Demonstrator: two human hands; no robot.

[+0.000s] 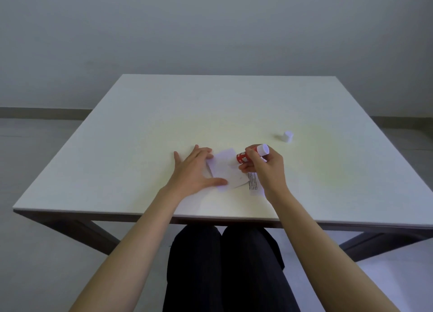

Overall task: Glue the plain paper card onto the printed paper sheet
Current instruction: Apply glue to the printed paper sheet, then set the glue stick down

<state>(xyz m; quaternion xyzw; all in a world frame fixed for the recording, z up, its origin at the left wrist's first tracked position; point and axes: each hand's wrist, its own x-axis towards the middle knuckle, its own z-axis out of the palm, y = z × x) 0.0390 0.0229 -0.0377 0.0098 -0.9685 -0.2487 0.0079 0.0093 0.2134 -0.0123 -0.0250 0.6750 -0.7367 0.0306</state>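
Observation:
A plain white paper card (226,168) lies on the white table (210,105), overlapping a printed paper sheet (254,185) whose text strip shows at its right edge. My left hand (195,168) lies flat with spread fingers on the card's left side, pinning it down. My right hand (264,168) grips a red glue stick (244,158) with a white end, tilted over the card's right part. Whether the stick's tip touches the paper is hidden by my fingers.
A small white cap (288,136) stands on the table to the far right of the papers. The table's near edge runs just above my lap. A grey wall rises behind the table.

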